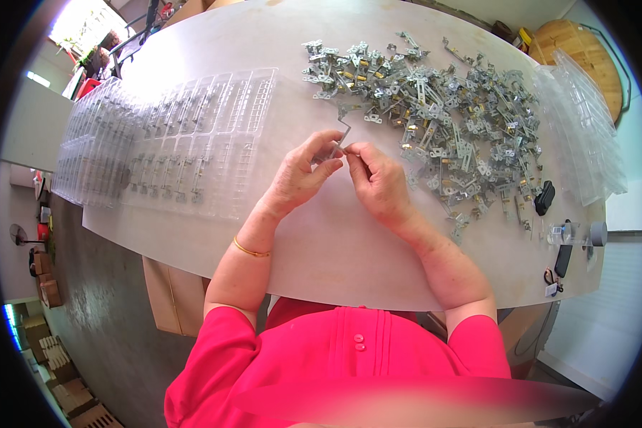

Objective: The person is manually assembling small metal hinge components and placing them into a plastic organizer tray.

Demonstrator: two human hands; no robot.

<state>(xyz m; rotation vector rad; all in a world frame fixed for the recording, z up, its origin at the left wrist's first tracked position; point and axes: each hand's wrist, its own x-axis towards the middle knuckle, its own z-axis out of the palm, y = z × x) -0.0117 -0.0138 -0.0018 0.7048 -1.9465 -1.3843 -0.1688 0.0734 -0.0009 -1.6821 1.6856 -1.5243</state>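
Between my fingers, over the middle of the table, is a bent metal bracket (344, 130), its upper end pointing away from me. My left hand (307, 171) is closed on it with thumb and fingers. My right hand (379, 178) pinches at the bracket's lower end; whether a small part is also between those fingertips cannot be made out. A large pile of metal brackets (435, 107), some with brass-coloured pieces, spreads beyond and to the right of my hands. On the left, a clear plastic tray (253, 143) holds rows of similar brackets.
Stacked clear trays (85, 153) stand at the table's left end. More clear plastic trays (581, 135) lie at the right. Near the right edge are a black pouch (544, 198), a clear bottle (574, 234) with a grey cap and a black phone-like object (563, 261). A cardboard box (171, 296) sits below the table.
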